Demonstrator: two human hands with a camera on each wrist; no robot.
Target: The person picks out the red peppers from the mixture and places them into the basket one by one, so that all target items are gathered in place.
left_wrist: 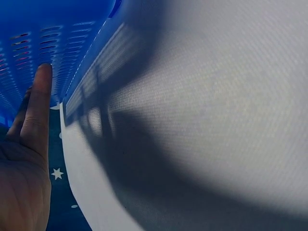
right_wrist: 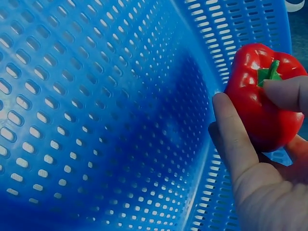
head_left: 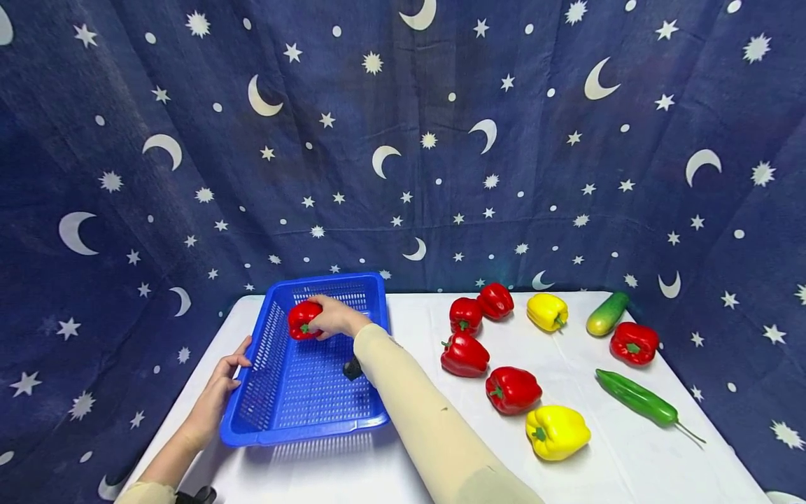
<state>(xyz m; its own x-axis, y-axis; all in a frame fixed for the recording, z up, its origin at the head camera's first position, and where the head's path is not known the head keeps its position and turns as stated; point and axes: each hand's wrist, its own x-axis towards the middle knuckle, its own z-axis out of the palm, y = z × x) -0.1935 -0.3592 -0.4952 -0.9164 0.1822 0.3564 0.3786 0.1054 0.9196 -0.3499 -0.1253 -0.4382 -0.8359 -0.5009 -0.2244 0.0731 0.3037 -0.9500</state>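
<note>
Over the far left part of the blue plastic basket (head_left: 302, 437), my right hand (head_left: 336, 318) holds a red bell pepper (head_left: 305, 320). The right wrist view shows the thumb near the green stem and the fingers round the side of the pepper (right_wrist: 262, 103), close to the perforated basket wall (right_wrist: 110, 110). My left hand (head_left: 217, 392) is at the basket's left side, fingertips at the rim. In the left wrist view a finger of the left hand (left_wrist: 29, 144) lies straight along the slotted outer wall (left_wrist: 53, 43).
Right of the basket on the white table (head_left: 428, 413) lie several red bell peppers (head_left: 464, 355), a yellow bell pepper (head_left: 547, 312) at the back and another yellow bell pepper (head_left: 557, 432) in front. Farther right are a green-yellow cucumber-like vegetable (head_left: 607, 313) and a long green chili pepper (head_left: 639, 397). A starry curtain (head_left: 403, 175) hangs behind.
</note>
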